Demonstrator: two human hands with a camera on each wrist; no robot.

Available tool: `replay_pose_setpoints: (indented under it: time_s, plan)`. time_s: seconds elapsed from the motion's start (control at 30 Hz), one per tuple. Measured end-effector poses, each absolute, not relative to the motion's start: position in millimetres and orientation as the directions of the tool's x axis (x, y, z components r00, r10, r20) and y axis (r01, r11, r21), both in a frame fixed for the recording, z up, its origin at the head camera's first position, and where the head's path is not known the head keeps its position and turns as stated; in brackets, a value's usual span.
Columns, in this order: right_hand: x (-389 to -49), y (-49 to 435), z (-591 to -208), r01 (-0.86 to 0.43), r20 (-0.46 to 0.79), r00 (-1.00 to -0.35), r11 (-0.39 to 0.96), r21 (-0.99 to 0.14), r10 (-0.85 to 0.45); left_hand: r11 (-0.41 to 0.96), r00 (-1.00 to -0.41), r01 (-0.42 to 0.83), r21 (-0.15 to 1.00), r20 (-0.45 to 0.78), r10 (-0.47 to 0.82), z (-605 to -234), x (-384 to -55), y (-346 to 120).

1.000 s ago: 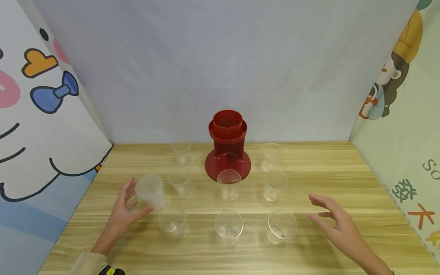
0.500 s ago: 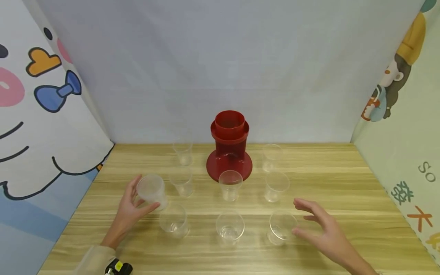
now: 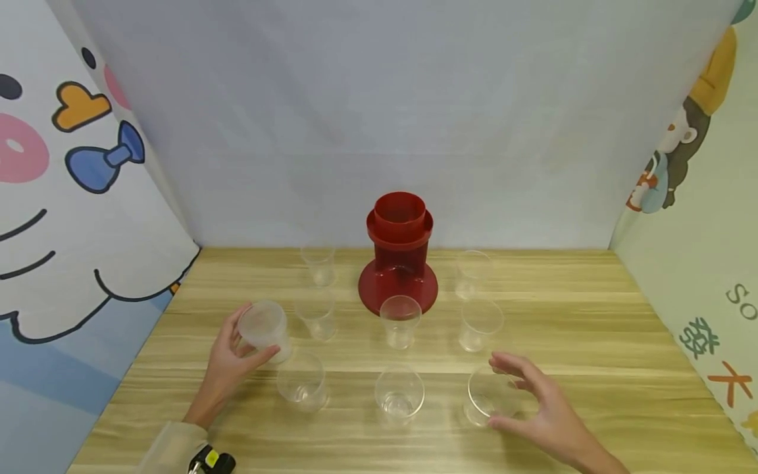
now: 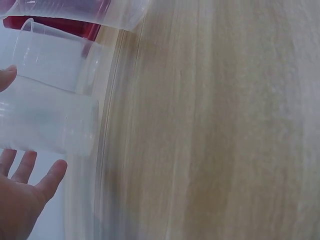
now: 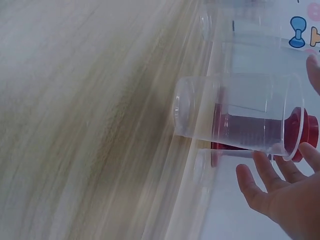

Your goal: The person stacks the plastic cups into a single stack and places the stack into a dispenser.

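In the head view my left hand (image 3: pixel 227 362) reaches round a frosted stack of plastic cups (image 3: pixel 264 328) at the left, thumb in front and fingers behind. The left wrist view has the stack (image 4: pixel 45 122) between the thumb (image 4: pixel 6 78) and the other fingers, their tips right at its side. My right hand (image 3: pixel 547 415) is spread around the near-right clear plastic cup (image 3: pixel 476 408), thumb in front of it and fingers at its far side. In the right wrist view this cup (image 5: pixel 240 95) stands upright on the table, with the fingers (image 5: pixel 265 172) loosely bent near its rim.
Several more clear cups stand in rows, among them a near-middle cup (image 3: pixel 400 398), a near-left cup (image 3: pixel 302 388) and a centre cup (image 3: pixel 401 326). A red stepped holder (image 3: pixel 399 263) with a round base stands behind them. A pale curtain (image 3: pixel 403 99) backs the wooden table (image 3: pixel 562 296).
My right hand has moved left from beside the near-right cup to around it. My left thumb has come in closer against the stack. The cups stay where they were.
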State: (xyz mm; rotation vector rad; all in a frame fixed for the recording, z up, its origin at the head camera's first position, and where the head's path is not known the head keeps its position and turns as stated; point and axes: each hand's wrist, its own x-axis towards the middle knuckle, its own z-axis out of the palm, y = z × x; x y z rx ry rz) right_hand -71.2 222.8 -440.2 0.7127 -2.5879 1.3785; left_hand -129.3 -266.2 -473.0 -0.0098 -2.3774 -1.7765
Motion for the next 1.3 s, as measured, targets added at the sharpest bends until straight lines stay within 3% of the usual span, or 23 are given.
replay_pose_setpoints:
  time_s: [0.47,1.3]
  plan:
    - [-70.7,216.8,-446.3,-0.44,0.305,-0.88,0.384,-0.812,-0.364,0.297,-0.981,0.086,0.951,0.133,-0.141,-472.8,-124.5,-261.1]
    - [-72.2,216.5,-437.9,-0.446,0.33,-0.887,0.41,-0.796,-0.325,0.318,-0.982,0.099,0.943,0.144,-0.122,-477.6,-125.0,-260.6]
